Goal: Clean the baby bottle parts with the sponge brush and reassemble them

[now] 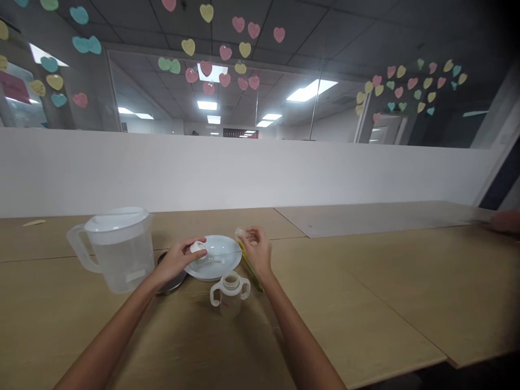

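Plainly in left hand, white cap

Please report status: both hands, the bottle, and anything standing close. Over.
Left hand holding white cap at bowl; right hand pinching clear piece. Bottle upright, open-topped, untouched. Close: jug, left of bowl.

Pink, yellow, green, blue heart-shaped notes on glass partition; lit ceiling panels beyond; white wall below, behind tan tabletop.
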The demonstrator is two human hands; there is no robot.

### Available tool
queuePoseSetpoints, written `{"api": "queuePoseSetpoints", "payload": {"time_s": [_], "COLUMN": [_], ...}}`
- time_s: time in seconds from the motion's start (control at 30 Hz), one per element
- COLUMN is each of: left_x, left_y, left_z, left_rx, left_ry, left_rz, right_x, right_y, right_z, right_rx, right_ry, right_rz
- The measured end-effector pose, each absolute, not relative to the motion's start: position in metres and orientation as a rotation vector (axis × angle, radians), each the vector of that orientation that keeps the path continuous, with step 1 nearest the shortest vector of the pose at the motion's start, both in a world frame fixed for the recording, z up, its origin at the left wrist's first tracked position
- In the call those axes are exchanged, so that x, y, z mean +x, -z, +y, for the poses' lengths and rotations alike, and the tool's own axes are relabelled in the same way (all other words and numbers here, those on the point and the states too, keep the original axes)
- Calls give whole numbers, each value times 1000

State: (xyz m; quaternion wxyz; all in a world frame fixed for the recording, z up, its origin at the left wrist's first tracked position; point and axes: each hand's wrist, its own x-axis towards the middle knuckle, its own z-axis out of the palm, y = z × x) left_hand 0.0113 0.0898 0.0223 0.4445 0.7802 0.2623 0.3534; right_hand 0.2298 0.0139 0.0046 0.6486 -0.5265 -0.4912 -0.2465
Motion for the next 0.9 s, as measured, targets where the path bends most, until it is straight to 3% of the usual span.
{"api": "queuePoseSetpoints", "payload": {"time_s": [0.1, 0.2, 0.6, 0.77, 0.9], "left_x": [34, 47, 55, 54, 47], "left_y": [-3, 13, 17, 10, 1], "left_z": [104, 113, 119, 129, 144], "left_rx": [2135, 2402, 2697, 2666, 2603], "left_ry": [-868, -810, -303, -260, -480], "left_rz": [749, 816, 918, 906, 887], "right_x": [236, 237, 235, 254, 274], "right_y": [15, 29, 36, 32, 41], "right_z": [32, 37, 38, 35, 28], "right_rx": [-1463, -1585, -1584, -1664, -1869], "right_ry": [135, 2, 23, 21, -42], "right_rz": [-1266, -1486, -1498, -1231, -1138]}}
